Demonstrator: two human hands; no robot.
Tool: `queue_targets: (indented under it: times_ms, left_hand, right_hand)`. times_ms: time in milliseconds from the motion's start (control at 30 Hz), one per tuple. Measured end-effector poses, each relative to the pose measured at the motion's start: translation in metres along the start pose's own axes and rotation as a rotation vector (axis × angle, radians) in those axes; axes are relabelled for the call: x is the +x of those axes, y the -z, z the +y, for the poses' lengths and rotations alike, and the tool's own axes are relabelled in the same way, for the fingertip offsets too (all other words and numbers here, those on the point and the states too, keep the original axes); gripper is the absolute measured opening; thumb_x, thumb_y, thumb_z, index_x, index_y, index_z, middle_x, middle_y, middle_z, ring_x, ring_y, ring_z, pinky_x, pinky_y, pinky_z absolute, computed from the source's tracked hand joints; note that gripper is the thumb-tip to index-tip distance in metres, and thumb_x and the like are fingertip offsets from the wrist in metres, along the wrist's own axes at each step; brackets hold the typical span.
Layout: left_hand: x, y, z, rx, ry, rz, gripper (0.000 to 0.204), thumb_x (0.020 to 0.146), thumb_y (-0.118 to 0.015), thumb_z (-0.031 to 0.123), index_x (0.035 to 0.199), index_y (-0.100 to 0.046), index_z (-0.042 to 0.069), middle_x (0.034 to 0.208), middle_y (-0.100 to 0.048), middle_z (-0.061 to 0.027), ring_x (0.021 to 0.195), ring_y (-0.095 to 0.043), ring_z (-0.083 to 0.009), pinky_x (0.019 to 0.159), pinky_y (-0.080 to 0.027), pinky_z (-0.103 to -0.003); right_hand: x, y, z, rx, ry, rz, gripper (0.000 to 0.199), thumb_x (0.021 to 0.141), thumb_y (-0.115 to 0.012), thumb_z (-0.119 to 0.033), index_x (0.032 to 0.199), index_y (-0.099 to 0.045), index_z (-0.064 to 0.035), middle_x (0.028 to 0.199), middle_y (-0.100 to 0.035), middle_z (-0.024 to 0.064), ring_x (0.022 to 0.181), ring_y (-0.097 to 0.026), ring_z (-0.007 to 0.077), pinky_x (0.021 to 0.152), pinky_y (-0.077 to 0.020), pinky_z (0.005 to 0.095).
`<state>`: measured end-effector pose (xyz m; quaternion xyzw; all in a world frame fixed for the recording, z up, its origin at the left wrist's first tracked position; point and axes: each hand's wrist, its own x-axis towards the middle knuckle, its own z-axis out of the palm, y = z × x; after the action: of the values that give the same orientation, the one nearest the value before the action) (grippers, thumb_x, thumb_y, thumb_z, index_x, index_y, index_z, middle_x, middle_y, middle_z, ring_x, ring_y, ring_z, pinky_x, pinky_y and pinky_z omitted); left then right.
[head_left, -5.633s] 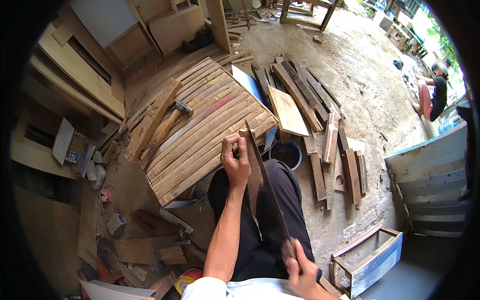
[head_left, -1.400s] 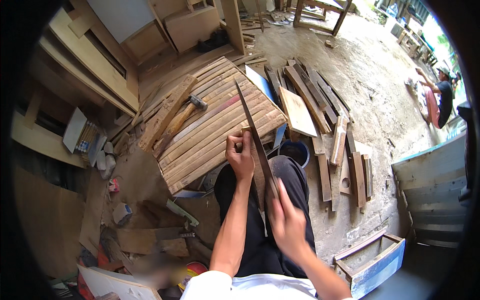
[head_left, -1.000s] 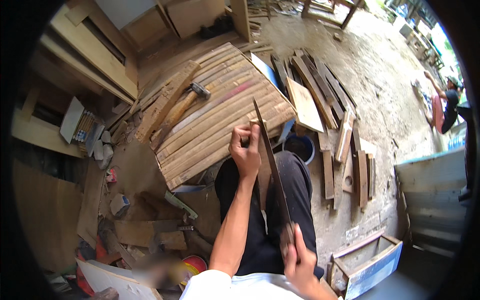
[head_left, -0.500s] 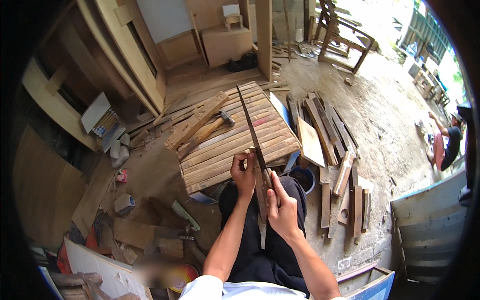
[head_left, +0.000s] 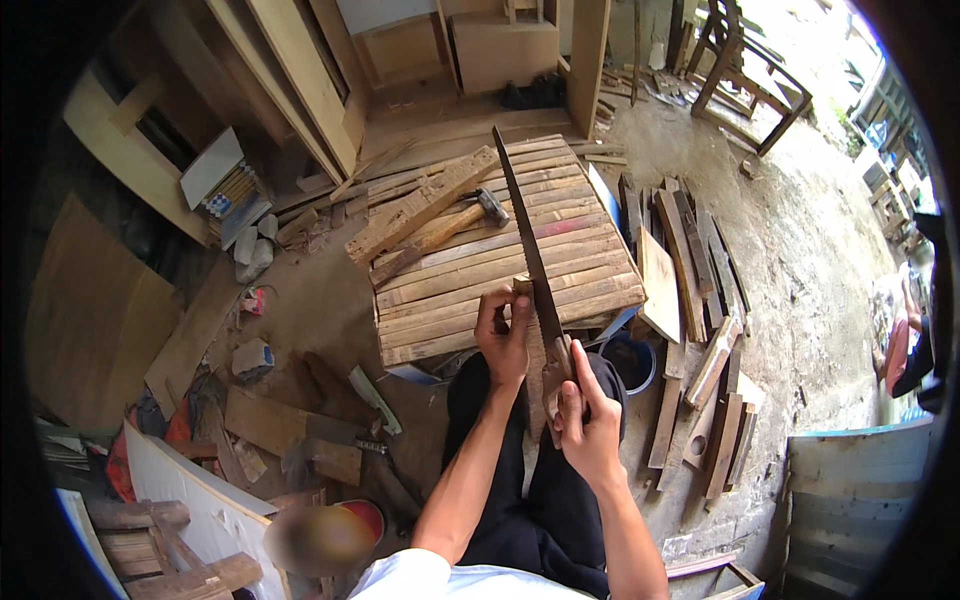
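Note:
My right hand (head_left: 587, 408) is closed around the wooden handle of a handsaw. The saw's long dark blade (head_left: 527, 225) points away from me and slants a little to the left over the slatted wooden bench (head_left: 500, 300). Just left of the blade, my left hand (head_left: 503, 337) pinches the upper end of a narrow wooden strip (head_left: 537, 365). The strip runs down between my knees beside the saw, and its lower part is partly hidden. Whether the teeth touch the wood I cannot tell. A hammer (head_left: 440, 228) lies on the bench beside a thick wooden beam with holes (head_left: 425, 205).
Wood offcuts (head_left: 690, 250) lie in piles right of the bench, with a dark blue bucket (head_left: 628, 362) near my right knee. Scraps and boards (head_left: 290, 430) cover the floor on the left. A wooden chair frame (head_left: 750, 80) stands far right; another person (head_left: 910, 345) is at the right edge.
The view has swung, so the bench and floor things appear farther right and higher. Both hands keep their grips, the saw still beside the strip.

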<state>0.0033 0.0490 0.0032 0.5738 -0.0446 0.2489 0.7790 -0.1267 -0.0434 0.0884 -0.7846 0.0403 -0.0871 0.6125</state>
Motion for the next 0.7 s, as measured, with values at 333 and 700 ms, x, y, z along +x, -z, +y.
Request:
queue_targets:
  times_ms: [333, 700]
  left_hand:
    - [0.009, 0.002, 0.011, 0.139, 0.007, -0.063, 0.014, 0.093, -0.071, 0.010, 0.090, -0.059, 0.004, 0.093, -0.061, -0.0035, 0.083, -0.053, -0.0093, 0.074, -0.043, -0.024]
    - [0.016, -0.004, 0.016, 0.203, 0.077, -0.032, 0.015, 0.096, -0.069, 0.012, 0.089, -0.059, 0.003, 0.084, -0.058, 0.0014, 0.078, -0.048, -0.0069, 0.072, -0.040, -0.022]
  right_hand:
    - [-0.141, 0.005, -0.029, -0.099, -0.169, -0.001, 0.050, 0.103, -0.040, -0.003, 0.151, -0.029, 0.0082, 0.138, -0.055, 0.0292, 0.124, -0.060, 0.0298, 0.100, -0.0478, 0.0343]
    - [-0.030, -0.013, -0.008, -0.180, -0.098, 0.043, 0.051, 0.098, -0.051, 0.003, 0.148, -0.041, 0.0026, 0.098, -0.068, 0.0274, 0.068, -0.067, 0.0283, 0.063, -0.0508, 0.0316]
